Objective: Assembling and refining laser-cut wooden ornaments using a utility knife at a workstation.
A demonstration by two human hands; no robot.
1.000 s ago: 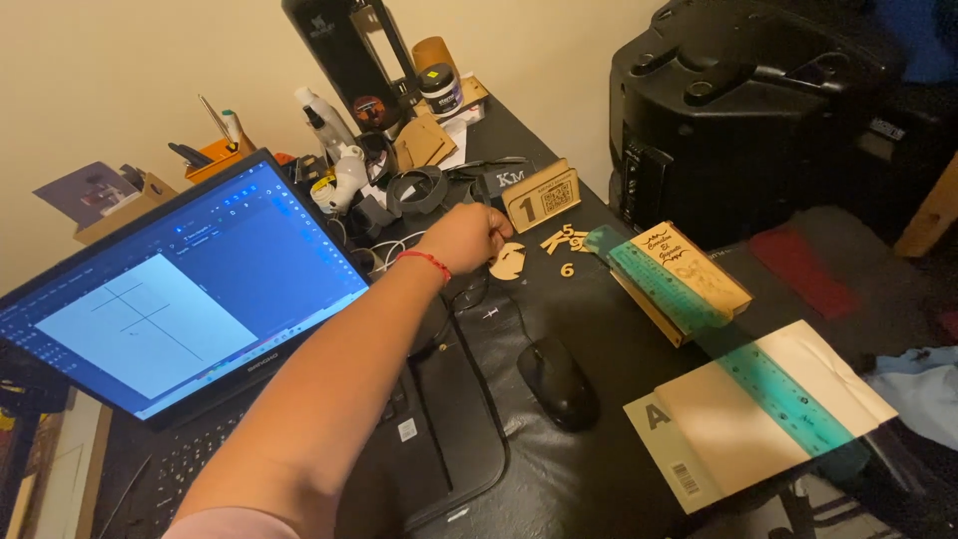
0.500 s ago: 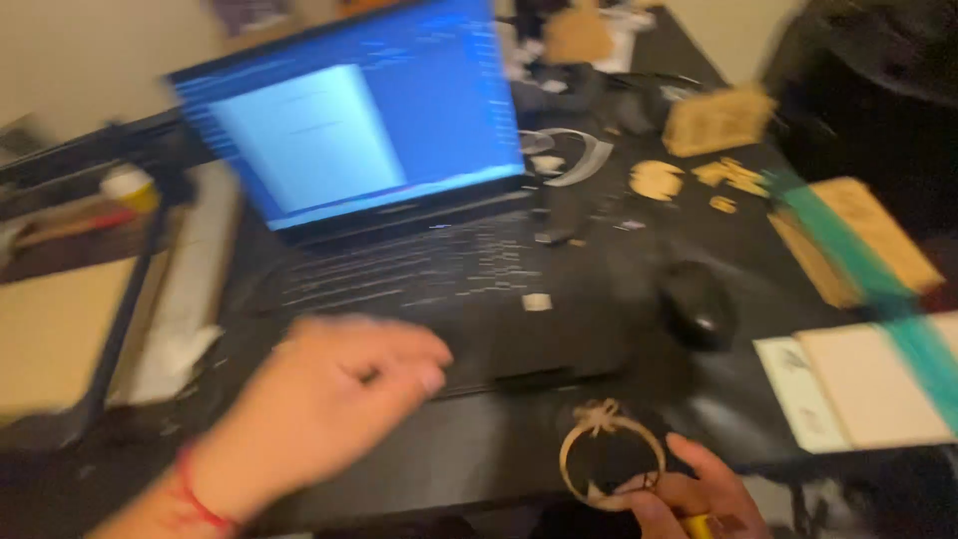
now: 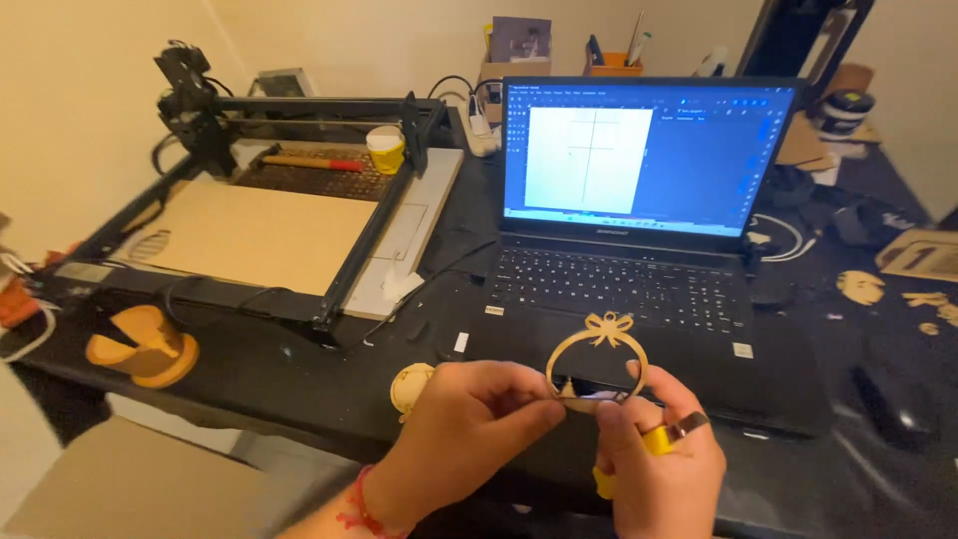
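— What are the two hands doing?

— Both hold one thin wooden ring (image 3: 597, 361) with a little bow on top. The left hand (image 3: 461, 431) has a narrow grip: its thumb and finger pinch the bottom edge of the ring on the left. The right hand (image 3: 661, 461) pinches the bottom edge on the right.

— Is anything else in the right hand?

— Yes, a yellow tool (image 3: 649, 447) is tucked in its fingers. A bit of grey metal sticks out. I cannot tell what kind of tool it is.

— Where is the ring?

— It is up in the air, standing upright, right in front of the laptop (image 3: 639, 240), over its front edge. The bow points up.

— What is on the counter (image 3: 299, 369)?

— The laptop is open and its screen glows blue with a white page. To the left sits a big black frame machine (image 3: 289, 190) with a flat wooden board (image 3: 259, 235) inside it. A small round wooden piece (image 3: 409, 387) lies just beside the left hand. A black mouse (image 3: 888, 399) is on the right, well apart from the hands. More small wooden shapes (image 3: 860, 287) lie past the laptop on the right.
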